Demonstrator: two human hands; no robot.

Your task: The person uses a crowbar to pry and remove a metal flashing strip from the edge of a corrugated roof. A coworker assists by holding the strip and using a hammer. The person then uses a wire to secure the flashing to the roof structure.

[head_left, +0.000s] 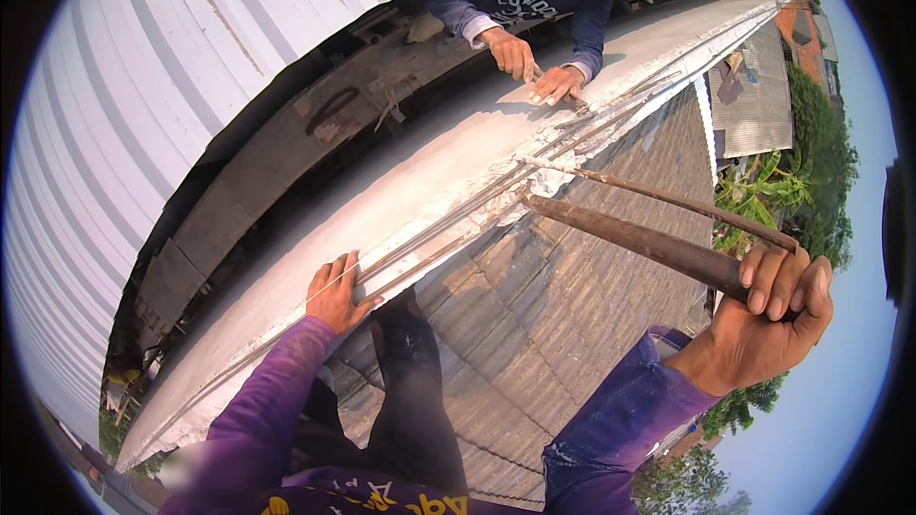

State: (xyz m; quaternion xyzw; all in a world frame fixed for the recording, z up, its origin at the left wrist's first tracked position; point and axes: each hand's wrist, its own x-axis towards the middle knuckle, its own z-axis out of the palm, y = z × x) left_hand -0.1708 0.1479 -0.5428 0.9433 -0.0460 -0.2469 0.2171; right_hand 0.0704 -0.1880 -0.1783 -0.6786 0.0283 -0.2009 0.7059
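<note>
Diagonally across the right of the frame, a thick brown pipe (639, 246) runs from the person's right hand (773, 319), fingers closed around it, to the pale concrete ledge (420, 172) at centre. Lower left of centre, the left hand (334, 298) rests on the ledge's edge; whether it grips is unclear. A co-worker (530, 11) leans in at the top.

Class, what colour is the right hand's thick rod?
The thick rod is brown, best seen in the head view.
</note>
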